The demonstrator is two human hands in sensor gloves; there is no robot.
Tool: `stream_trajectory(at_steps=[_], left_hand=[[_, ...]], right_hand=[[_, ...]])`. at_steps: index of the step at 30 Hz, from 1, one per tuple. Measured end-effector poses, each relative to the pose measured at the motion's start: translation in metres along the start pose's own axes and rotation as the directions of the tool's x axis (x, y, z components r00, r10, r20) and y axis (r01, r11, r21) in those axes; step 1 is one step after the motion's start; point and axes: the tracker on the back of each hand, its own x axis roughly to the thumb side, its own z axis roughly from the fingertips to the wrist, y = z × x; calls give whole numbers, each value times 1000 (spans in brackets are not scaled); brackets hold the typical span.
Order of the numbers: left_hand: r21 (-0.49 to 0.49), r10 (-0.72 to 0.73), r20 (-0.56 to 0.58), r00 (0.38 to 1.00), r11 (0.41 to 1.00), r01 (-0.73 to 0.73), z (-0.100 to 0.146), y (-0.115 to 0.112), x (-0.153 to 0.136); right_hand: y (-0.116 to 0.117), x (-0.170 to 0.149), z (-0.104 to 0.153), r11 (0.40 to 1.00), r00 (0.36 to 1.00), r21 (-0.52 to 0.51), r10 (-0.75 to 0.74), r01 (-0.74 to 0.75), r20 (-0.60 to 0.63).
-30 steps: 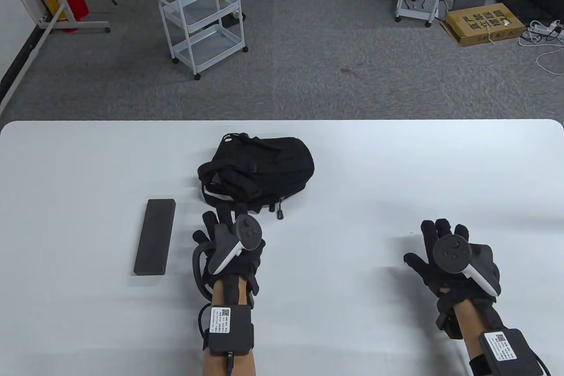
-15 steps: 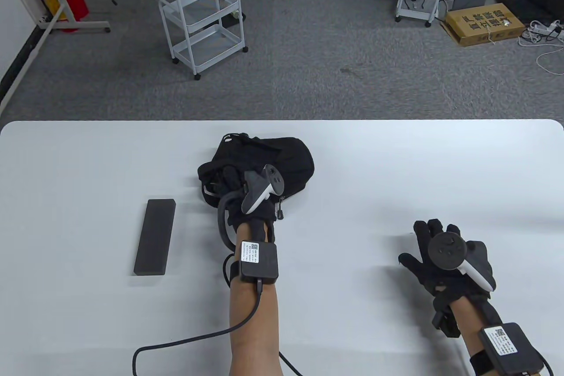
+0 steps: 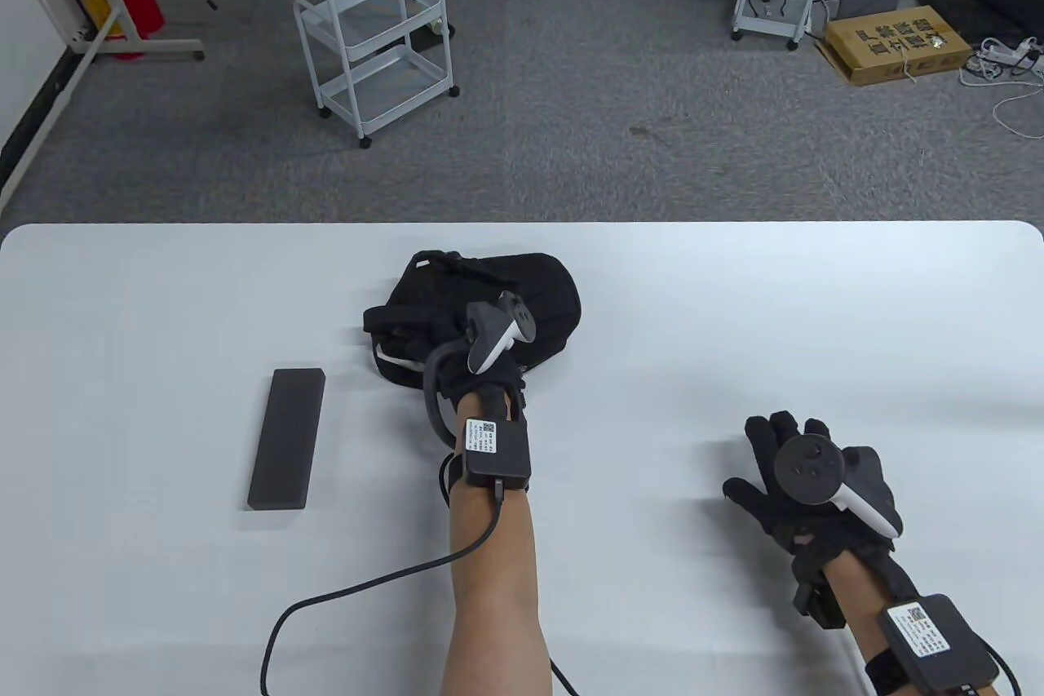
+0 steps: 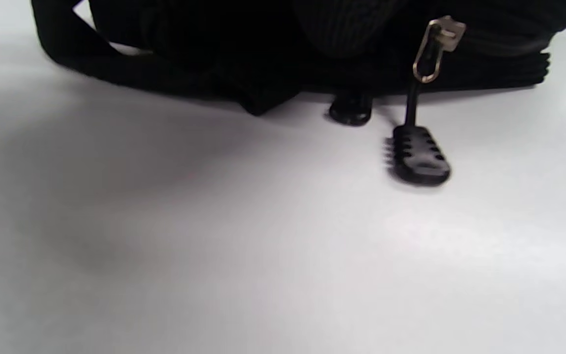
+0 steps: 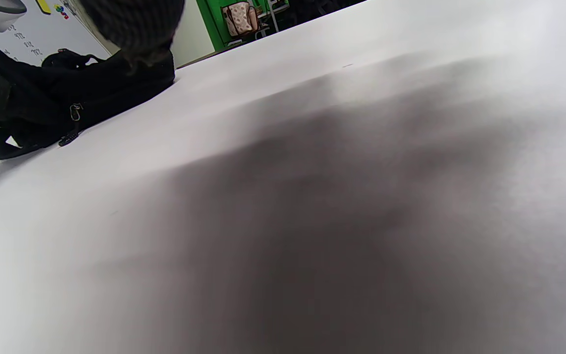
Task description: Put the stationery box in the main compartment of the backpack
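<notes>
White table (image 3: 734, 304): backpack (image 3: 538, 288) under left hand (image 3: 481, 357), fingers' state unclear; right fingers (image 3: 763, 435) released.

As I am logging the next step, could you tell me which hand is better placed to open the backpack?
Left: the left hand is already on the backpack; the right hand is far off.
</notes>
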Motion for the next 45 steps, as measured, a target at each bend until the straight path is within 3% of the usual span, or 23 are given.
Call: stream_trajectory(at_steps=[4, 8, 12, 24, 30, 34, 39, 45], left_hand=[[12, 30, 0, 1000, 999, -30, -4, -4, -4], [112, 31, 3, 999, 993, -32, -2, 3, -7], [213, 84, 6, 996, 974, -83, 7, 21, -14], [363, 320, 94, 943, 871, -332, 47, 75, -43], [373, 487, 311, 816, 727, -576, 81, 88, -62], [351, 503, 426, 752, 674, -650, 111, 86, -68], [279, 534, 537, 653, 618, -735, 154, 73, -75], [207, 570, 590, 572, 577, -790, 182, 43, -78]], right_hand=[[0, 0, 0, 1000, 1000, 4, 1, -1, 1], [0, -1, 0, 1000, 1000, 4, -8, 8, 1], [-1, -2, 1, 1000, 1000, -2, -17, 17, -2], [-4, -4, 1, 999, 999, -20, -35, 35, 2], [-5, -5, 2, 999, 1000, -22, -31, 31, -6], [-6, -2, 3, 999, 1000, -32, -22, 23, 3], [-4, 9, 8, 999, 999, -47, 16, -14, 37], [-3, 23, 15, 997, 995, -75, 41, -35, 88]])
